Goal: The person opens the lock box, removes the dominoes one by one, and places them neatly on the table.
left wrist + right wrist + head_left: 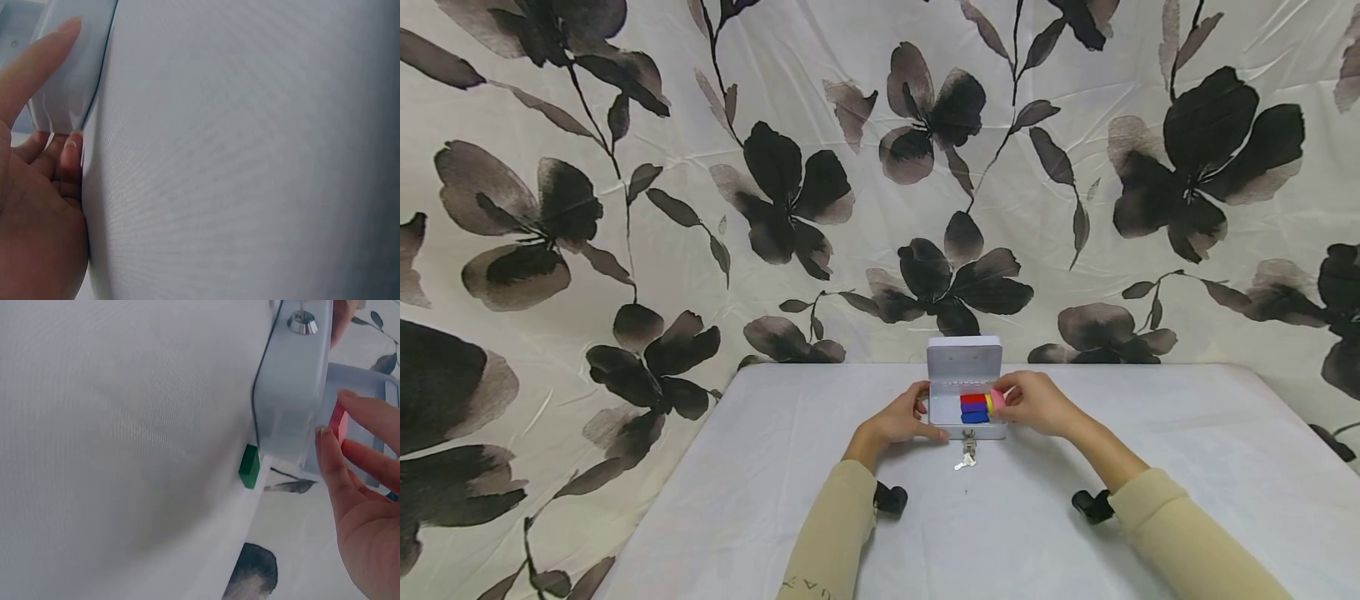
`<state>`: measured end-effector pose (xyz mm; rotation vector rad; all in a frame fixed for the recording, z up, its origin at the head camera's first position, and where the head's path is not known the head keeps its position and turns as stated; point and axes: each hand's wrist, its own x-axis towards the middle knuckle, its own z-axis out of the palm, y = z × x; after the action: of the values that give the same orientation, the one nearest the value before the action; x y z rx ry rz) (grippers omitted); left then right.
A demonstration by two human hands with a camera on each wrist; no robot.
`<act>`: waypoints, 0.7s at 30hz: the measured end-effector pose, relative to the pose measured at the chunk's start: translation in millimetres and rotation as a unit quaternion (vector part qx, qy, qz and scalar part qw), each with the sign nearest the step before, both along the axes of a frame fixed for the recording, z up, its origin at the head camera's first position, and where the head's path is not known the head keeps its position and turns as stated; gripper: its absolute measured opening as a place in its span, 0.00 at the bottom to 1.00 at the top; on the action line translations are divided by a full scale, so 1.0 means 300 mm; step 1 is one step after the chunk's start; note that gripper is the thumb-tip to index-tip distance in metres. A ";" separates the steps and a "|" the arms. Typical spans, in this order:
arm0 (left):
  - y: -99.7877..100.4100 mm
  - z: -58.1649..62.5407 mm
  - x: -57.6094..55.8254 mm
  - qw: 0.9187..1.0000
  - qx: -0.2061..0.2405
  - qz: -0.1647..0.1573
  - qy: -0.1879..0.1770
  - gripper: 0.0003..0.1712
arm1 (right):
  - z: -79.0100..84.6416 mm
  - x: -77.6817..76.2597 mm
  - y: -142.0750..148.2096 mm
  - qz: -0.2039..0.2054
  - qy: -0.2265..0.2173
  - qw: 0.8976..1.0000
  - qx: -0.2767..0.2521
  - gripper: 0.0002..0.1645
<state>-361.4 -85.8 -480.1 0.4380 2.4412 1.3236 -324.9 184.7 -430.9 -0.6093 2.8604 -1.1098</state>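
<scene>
The pink block, likely light, best held edgewise, is pinched by the right hand, the box gripped by the left hand.

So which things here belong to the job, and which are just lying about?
Probably the job:
White box, held by the left hand
Pink block, pinched by the right hand
Red block, purple block, blue block, yellow block
Green block beside the box

Apparently just there:
Keys at the front
Floral cloth
</scene>
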 end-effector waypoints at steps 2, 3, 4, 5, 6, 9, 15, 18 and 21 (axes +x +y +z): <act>0.000 0.000 0.000 1.000 -0.002 0.003 0.000 0.57 | 0.004 0.002 0.010 0.001 0.000 1.000 0.002 0.24; 0.001 -0.001 0.000 1.000 -0.002 0.004 -0.001 0.57 | 0.004 0.003 0.015 0.000 -0.001 1.000 0.003 0.23; 0.001 -0.001 -0.001 1.000 -0.003 0.005 -0.001 0.57 | 0.004 0.002 0.021 -0.001 -0.001 1.000 0.006 0.23; 0.001 -0.001 0.000 1.000 -0.005 0.007 -0.001 0.57 | 0.003 0.002 0.027 -0.003 -0.001 1.000 0.008 0.23; 0.001 0.000 0.001 1.000 -0.005 0.008 -0.003 0.57 | 0.004 0.003 0.032 -0.005 -0.002 1.000 0.010 0.23; 0.002 0.003 0.004 1.000 -0.005 0.010 -0.006 0.57 | 0.001 0.002 0.052 -0.010 0.002 1.000 0.015 0.23; 0.003 0.007 0.008 1.000 -0.008 0.015 -0.007 0.58 | 0.000 0.007 0.084 -0.011 0.011 1.000 0.012 0.23; 0.002 0.006 0.007 1.000 -0.008 0.015 -0.007 0.58 | -0.001 0.010 0.098 -0.014 0.009 1.000 0.015 0.23; 0.002 0.005 0.007 1.000 -0.007 0.015 -0.006 0.57 | -0.006 0.009 0.113 -0.019 0.006 1.000 0.022 0.24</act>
<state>-359.3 -85.1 -478.6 0.3905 2.4534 1.3174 -322.3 218.8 -432.8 -0.5640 2.9098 -1.0483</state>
